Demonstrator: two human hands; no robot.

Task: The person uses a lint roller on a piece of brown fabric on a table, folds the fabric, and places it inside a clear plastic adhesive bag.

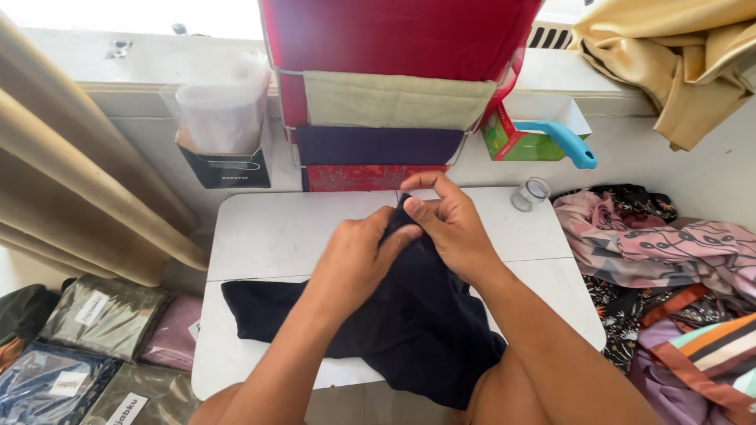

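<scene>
Dark navy cloth [409, 315] lies on white table [276, 236], far edge raised | left hand [354, 260] and right hand [453, 228] closed in pinches on that edge, fingertips nearly meeting | progress judged early: cloth mostly spread and rumpled, near end draped over table front, no finished fold visible | bagged cloths [102, 315] at left.

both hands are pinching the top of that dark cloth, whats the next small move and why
Probably draw the pinched edge toward the body: both the left hand and right hand grip the dark navy cloth at its far end, while the rest lies flat on the white table.
</scene>
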